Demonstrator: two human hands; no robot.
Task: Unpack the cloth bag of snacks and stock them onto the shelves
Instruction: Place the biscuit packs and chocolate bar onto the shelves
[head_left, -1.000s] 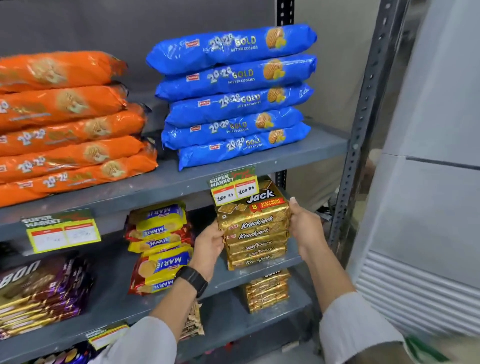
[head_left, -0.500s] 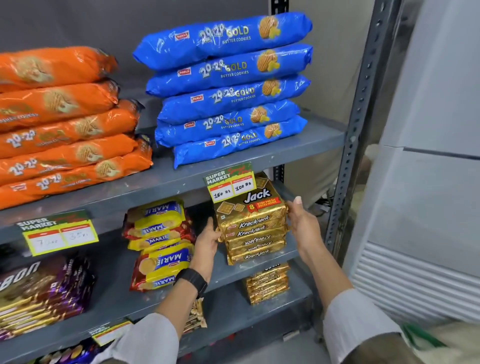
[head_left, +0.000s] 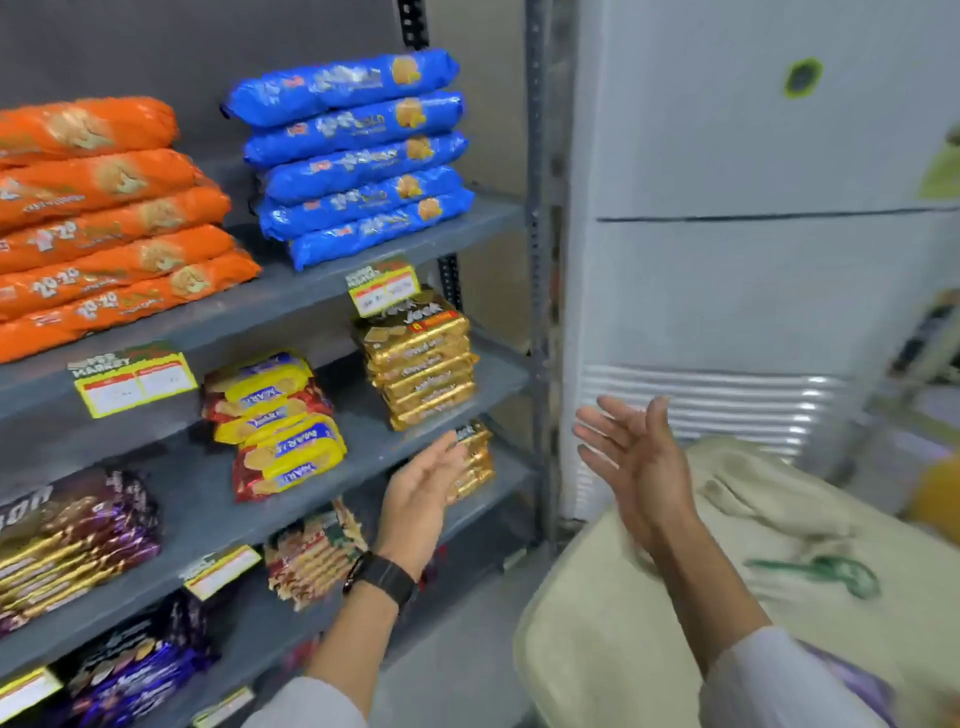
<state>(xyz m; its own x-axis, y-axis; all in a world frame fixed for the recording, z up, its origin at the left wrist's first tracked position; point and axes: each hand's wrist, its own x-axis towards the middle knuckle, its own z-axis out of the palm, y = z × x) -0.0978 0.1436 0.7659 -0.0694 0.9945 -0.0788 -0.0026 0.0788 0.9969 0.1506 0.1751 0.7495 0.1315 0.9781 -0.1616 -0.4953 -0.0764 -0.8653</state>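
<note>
A stack of gold Krackjack packs (head_left: 421, 364) stands on the middle grey shelf (head_left: 322, 467) at its right end. My left hand (head_left: 423, 493) hovers open below and in front of that stack, palm up, holding nothing. My right hand (head_left: 631, 457) is open in the air to the right of the shelf post, fingers spread, above a beige cloth bag (head_left: 701, 571) with a green print at the lower right. The bag's inside is hidden from here.
Orange packs (head_left: 109, 223) and blue 20-20 Gold packs (head_left: 358, 150) fill the top shelf. Marie packs (head_left: 275, 415) and purple packs (head_left: 72, 535) share the middle shelf. More gold packs (head_left: 475, 457) lie below. A white cabinet (head_left: 727, 260) stands right of the shelf post (head_left: 540, 260).
Both hands have let go of the Krackjack stack and drawn back from the shelf, the right hand swinging toward the cloth bag. The view has turned right and the bag has come into sight.
</note>
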